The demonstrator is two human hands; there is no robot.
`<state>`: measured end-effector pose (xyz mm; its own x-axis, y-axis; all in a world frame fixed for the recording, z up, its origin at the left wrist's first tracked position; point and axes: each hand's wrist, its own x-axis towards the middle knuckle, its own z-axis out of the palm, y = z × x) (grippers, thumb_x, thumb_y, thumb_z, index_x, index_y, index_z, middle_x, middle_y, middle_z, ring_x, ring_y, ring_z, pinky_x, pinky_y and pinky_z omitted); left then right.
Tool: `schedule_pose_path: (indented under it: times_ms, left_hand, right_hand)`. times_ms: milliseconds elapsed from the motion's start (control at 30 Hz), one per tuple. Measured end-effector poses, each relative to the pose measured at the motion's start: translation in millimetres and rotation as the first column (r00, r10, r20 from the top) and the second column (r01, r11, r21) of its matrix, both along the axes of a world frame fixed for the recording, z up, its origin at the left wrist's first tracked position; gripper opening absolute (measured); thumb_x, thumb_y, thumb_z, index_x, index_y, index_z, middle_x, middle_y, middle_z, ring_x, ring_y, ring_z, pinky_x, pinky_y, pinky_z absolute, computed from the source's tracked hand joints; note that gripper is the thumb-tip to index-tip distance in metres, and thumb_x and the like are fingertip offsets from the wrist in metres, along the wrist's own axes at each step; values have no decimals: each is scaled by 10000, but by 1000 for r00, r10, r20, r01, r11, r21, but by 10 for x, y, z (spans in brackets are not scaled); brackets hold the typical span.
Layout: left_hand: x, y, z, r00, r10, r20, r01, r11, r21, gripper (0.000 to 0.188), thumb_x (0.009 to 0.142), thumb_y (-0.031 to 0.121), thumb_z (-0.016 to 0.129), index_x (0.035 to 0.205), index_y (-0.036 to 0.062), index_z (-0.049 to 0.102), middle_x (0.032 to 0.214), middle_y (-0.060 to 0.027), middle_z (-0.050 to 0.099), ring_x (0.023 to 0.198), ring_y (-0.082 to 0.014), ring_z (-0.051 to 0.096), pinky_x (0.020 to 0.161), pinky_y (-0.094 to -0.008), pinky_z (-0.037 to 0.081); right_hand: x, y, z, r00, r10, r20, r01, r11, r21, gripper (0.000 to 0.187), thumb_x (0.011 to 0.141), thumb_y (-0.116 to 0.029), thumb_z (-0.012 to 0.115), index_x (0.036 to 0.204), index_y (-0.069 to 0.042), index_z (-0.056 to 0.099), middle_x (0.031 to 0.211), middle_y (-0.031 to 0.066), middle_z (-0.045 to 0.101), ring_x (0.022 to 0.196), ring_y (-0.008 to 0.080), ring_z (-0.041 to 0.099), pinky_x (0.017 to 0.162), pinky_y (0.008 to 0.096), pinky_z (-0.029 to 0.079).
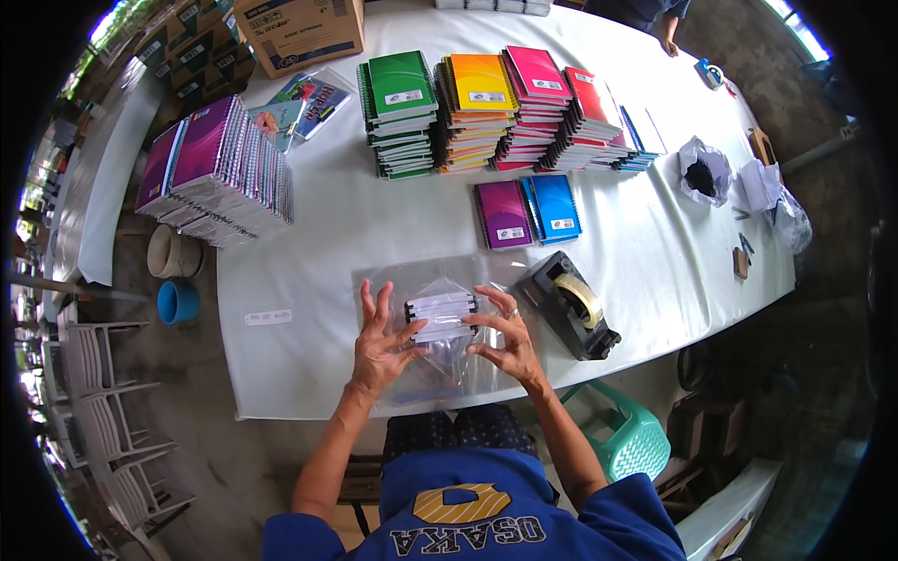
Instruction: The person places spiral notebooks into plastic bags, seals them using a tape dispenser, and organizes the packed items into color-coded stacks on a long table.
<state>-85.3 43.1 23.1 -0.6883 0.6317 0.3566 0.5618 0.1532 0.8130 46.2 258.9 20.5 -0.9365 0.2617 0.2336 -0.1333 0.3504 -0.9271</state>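
A small block of stacked notebooks [441,319], with white page edges upward and dark marks at both ends, stands on a clear plastic sheet [382,273] near the table's front edge. My left hand [378,346] presses its left side with thumb and a finger, other fingers raised. On the opposite side, my right hand [510,344] grips it with bent fingers. Plastic film lies around and partly over the block. Just right of my right hand sits a black tape dispenser [554,309] with a roll of tape [582,299]. The covers of the block are hidden.
Beyond my hands lie purple [503,213] and blue notebooks [556,208]. Behind them rise green [399,86], yellow [479,86], pink and red stacks. A wrapped purple pile [201,154] stands left, near a cardboard box [304,35]. A green stool [629,444] is below the edge.
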Motion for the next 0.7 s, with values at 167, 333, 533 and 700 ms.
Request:
schedule_pose_path:
  times_ms: [167,333,533,700]
  left_hand:
    - [-143,41,144,974,-138,-178,103,976,-190,573,537,224,870,1082,329,725,1536,-81,315,1438,-425,131,1135,-523,280]
    - [-135,78,154,976,-120,-180,92,984,-154,641,538,248,873,1147,338,692,1551,-93,276,1437,-425,135,1134,-520,282]
    - [22,-60,-81,999,-32,1,32,999,34,571,590,252,865,1135,278,698,1566,-121,231,1451,-409,100,1140,-527,248]
    - [-16,29,-102,999,-20,-47,20,1000,0,471,604,239,867,1057,251,739,1557,-133,254,1450,-418,98,1136,-538,246]
  right_hand:
    - [5,-126,25,999,14,-29,-9,988,154,604,605,-335,871,1136,-148,654,1442,164,363,1340,355,344,1091,498,302]
    - [-87,-301,2,995,-76,-69,89,973,213,649,597,-356,877,1138,-115,609,1462,192,295,1359,387,310,1093,505,313]
    - [-11,-221,-30,996,-69,-58,84,942,325,632,593,-275,864,1186,-233,652,1480,187,316,1368,380,285,1129,539,209]
    - [-43,-196,-47,997,-52,-61,71,927,368,583,588,-216,867,1141,-235,683,1476,179,318,1374,374,279,1121,523,233]
